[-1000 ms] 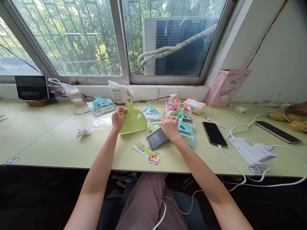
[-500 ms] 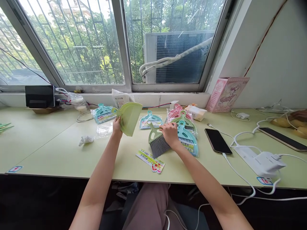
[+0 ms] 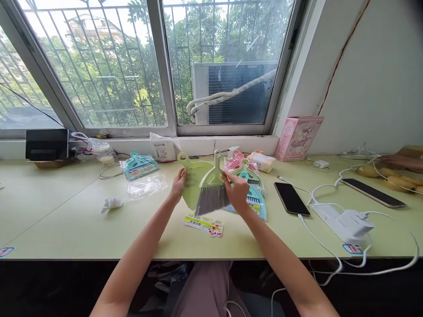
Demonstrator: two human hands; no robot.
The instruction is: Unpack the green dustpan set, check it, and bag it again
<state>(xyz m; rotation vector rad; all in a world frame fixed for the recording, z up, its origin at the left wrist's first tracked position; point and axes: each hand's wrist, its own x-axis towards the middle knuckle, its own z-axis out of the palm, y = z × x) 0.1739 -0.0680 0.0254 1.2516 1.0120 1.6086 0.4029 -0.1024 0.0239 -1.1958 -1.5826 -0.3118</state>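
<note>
Head view, the only one. Both hands are raised just above the pale green table point(image 3: 66, 220), in front of the window.

Left hand point(image 3: 178, 184): fingers closed on the near side of a light green dustpan point(image 3: 193, 187), by the base of its looped handle. The pan is tilted up, its flat face toward the camera, so the hollow is open to the brush.

Right hand point(image 3: 237, 190): fingers and thumb pinched on the right shoulder of a small green brush point(image 3: 212, 191). The grey bristles point down and toward the person, the handle loop stands up. The brush lies across the front of the pan; it looks to be touching it, though the overlap hides the contact. Gripped at the shoulder, the handle stays free.

On the table beside the right hand: a stack of bagged brush-and-pan sets point(image 3: 251, 193) in teal, green and pink, partly under the wrist. One more bagged teal set point(image 3: 139, 165) lies back left. An empty clear bag point(image 3: 145, 185) and a crumpled white scrap point(image 3: 110, 203) lie left of the hands. A printed card label point(image 3: 205, 224) sits just below the bristles.

Right side: a dark phone point(image 3: 291, 198) on a white cable, a white charger block point(image 3: 353, 222), and a pink box point(image 3: 297, 137) against the wall.
</note>
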